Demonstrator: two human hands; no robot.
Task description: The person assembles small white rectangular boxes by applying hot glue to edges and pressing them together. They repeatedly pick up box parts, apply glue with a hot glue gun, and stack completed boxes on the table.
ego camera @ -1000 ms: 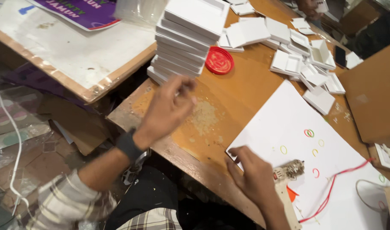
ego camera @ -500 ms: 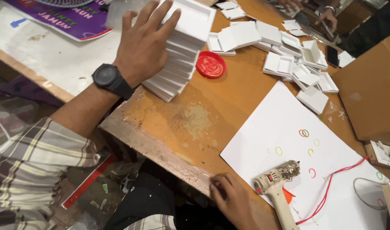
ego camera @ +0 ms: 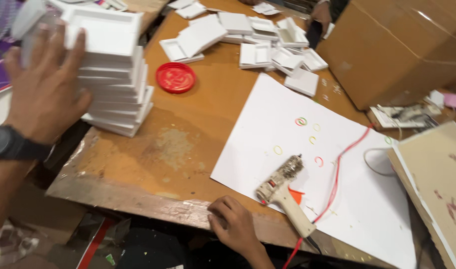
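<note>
My left hand [ego camera: 41,92], with a black watch on its wrist, lies flat against the left side of a tall stack of white shallow trays [ego camera: 115,84], fingers spread. The stack stands at the near left corner of the brown wooden table [ego camera: 188,144]. My right hand [ego camera: 235,226] is at the table's near edge, fingers curled over it. Just right of that hand a cream glue gun [ego camera: 282,192] with a red cord lies on a large white sheet [ego camera: 337,199].
A red round lid [ego camera: 175,77] sits beside the stack. Several loose white trays [ego camera: 258,37] are spread across the far side. A big cardboard box [ego camera: 402,50] stands at the far right, a pale board [ego camera: 437,184] at the right edge. Another person's hand [ego camera: 320,12] shows at the top.
My left hand went from the table surface up onto the tray stack and now presses its side. My right hand drew back from the white sheet to the table edge. The view shifted right.
</note>
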